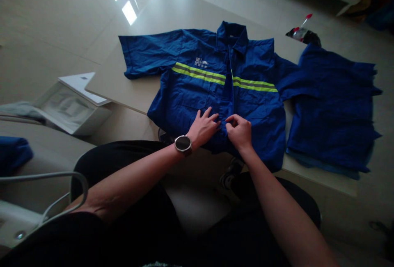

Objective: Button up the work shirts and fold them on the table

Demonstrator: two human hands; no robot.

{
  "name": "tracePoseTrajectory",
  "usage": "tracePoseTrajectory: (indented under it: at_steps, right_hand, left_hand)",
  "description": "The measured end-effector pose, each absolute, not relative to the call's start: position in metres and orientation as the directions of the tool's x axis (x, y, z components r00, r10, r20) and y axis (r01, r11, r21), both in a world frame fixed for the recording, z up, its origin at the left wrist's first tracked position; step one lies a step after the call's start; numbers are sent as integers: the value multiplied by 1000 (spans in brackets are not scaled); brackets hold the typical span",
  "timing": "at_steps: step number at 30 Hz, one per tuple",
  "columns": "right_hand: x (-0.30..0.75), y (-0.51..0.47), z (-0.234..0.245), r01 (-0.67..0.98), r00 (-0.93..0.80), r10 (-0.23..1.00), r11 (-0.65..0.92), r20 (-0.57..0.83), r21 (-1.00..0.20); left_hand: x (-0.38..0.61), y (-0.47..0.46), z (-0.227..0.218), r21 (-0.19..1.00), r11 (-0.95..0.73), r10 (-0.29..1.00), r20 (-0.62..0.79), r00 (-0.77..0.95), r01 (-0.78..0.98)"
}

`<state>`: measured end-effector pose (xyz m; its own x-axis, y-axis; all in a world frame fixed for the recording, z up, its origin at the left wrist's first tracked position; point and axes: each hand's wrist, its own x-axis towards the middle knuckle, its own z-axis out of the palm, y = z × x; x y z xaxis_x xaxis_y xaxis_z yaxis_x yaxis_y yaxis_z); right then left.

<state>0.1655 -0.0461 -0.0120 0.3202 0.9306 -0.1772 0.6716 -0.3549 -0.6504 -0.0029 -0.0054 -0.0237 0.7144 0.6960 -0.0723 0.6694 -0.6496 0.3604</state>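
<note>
The left hand (203, 128) lay flat on the blue work shirt (197, 94), with fingers spread wide and a watch (183, 144) on the wrist. The right hand (238, 131) was pinched narrow — it held the cloth at the shirt's front opening. The shirt lay spread on a table (191, 12), with 1 more blue shirt (332, 111) just beside it.

A round smartwatch (183, 144) with a silver-toned bezel and a dark strap is worn on the left wrist (197, 135). The forearms (277, 201) are left bare. Black clothing (101, 168) is worn on the lower body, and a dark shoe with white markings (229, 174) is partly seen.
</note>
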Motion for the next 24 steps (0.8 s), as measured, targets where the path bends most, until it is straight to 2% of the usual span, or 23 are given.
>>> tracePoseTrajectory:
  at_steps: [5,9,12,15,17,20,22,24]
  right_hand:
    - [165,-48,-13,769,304,940,-339,-156,-543]
    - [167,-48,-18,834,238,964,-267,-122,-483]
    - [170,-43,-19,812,222,940,-324,-258,-485]
    - [171,-39,-16,756,189,888,-404,-419,-516]
    - [171,-38,-13,716,136,830,-460,-541,-525]
    - [169,-41,-10,693,24,711,-518,-703,-501]
    - [167,-43,-10,718,-1,732,-474,-682,-510]
    - [165,-44,-10,767,65,837,-390,-543,-509]
  left_hand:
    - [-2,-12,-14,327,-654,689,-115,716,682]
    - [1,-18,-12,311,-655,706,-74,705,689]
    - [5,-20,-13,344,-658,706,-28,708,670]
    - [7,-15,-10,433,-623,714,-26,699,652]
    - [5,-9,-8,472,-547,766,-52,641,692]
    - [0,0,-10,470,-462,828,-76,556,752]
    - [-3,3,-16,454,-464,822,-98,561,760]
    - [-5,4,-21,442,-486,793,-140,593,754]
